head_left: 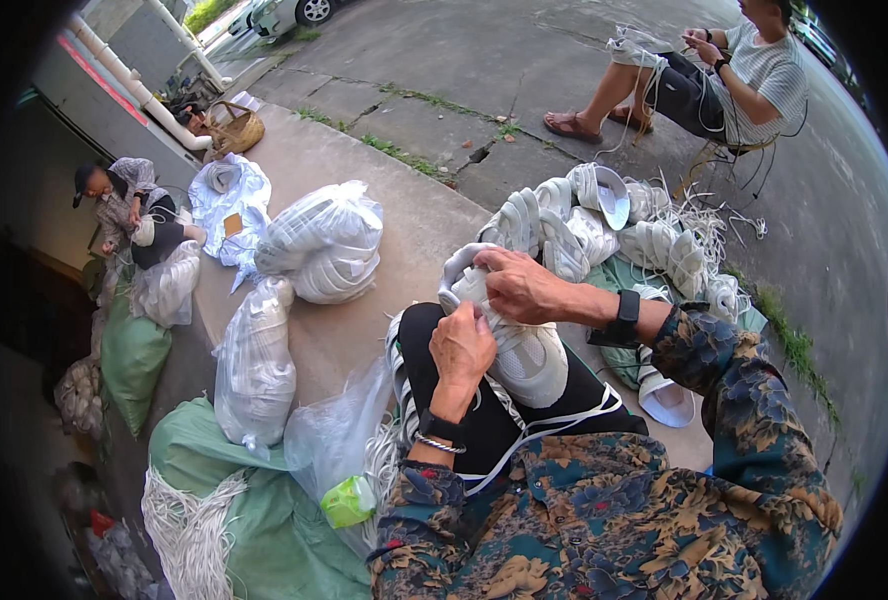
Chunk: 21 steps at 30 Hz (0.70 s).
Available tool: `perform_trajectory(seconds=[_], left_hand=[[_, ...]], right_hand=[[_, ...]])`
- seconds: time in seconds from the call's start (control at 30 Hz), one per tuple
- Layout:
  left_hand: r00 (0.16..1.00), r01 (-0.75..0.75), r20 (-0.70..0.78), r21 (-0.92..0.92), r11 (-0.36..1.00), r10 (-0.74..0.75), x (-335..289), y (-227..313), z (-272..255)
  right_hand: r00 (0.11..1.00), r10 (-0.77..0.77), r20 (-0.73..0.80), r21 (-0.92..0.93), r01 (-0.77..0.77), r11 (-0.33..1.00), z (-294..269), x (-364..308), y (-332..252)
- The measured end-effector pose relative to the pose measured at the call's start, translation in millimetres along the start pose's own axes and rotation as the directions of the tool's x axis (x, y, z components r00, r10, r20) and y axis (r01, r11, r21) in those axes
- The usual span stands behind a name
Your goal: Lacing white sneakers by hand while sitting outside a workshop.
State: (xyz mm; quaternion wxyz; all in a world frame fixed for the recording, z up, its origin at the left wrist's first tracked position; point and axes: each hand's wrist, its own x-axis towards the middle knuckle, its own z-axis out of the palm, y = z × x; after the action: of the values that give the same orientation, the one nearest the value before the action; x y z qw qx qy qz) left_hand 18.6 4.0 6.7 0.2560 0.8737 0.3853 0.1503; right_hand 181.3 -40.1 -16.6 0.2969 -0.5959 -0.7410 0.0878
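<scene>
The top and right of the view are being filled by a grey yard (pixel 554 60). There, a chair is being sat on by a person (pixel 769 85) in brown sandals. Far to the left, something pale is being held in the lap of another person (pixel 142 178) in a dark cap. Just past the right arm, green cloth (pixel 619 368) is being covered by a big heap of white shoes (pixel 589 235). At the lower left, a green sack (pixel 284 530) is being partly covered by loose white laces (pixel 189 530). Behind it, white things are being held inside two fat clear bags (pixel 324 245).

On the lap, a white shoe (pixel 531 368) is being rested on black trousers (pixel 421 340), toe toward the body. Its lace-up front is being gripped by both hands, with fingers bent. The right hand (pixel 524 287) is being set near the shoe's opening, the left hand (pixel 464 345) just beside it. Whether a lace or an edge is being pinched cannot be told. A dark watch (pixel 627 312) is being worn on the right wrist. A thin white cord (pixel 569 415) is being draped across the lap.
</scene>
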Motion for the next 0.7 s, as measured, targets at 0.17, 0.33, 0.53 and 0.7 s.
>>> perform_trajectory(seconds=[0.17, 0.33, 0.53, 0.7], left_hand=[[1.000, 0.006, -0.018, -0.010, 1.000, -0.006, 1, -5, 2], [0.999, -0.025, -0.034, -0.037, 0.999, 0.024, 3, -6, 1], [0.992, -0.028, -0.122, -0.071, 0.997, 0.019, -4, 2, -15], [0.972, 0.109, -0.195, -0.115, 0.987, -0.130, -33, -57, -57]], right_hand=[[0.979, 0.065, 0.195, -0.097, -0.047, 0.994, -15, 8, -8], [0.999, 0.044, 0.024, -0.145, -0.040, 0.989, -1, 4, -12], [0.988, 0.148, -0.044, 0.160, -0.139, 0.977, -29, 5, -2], [0.992, -0.126, -0.010, -0.181, 0.122, 0.976, -13, 5, -36]])
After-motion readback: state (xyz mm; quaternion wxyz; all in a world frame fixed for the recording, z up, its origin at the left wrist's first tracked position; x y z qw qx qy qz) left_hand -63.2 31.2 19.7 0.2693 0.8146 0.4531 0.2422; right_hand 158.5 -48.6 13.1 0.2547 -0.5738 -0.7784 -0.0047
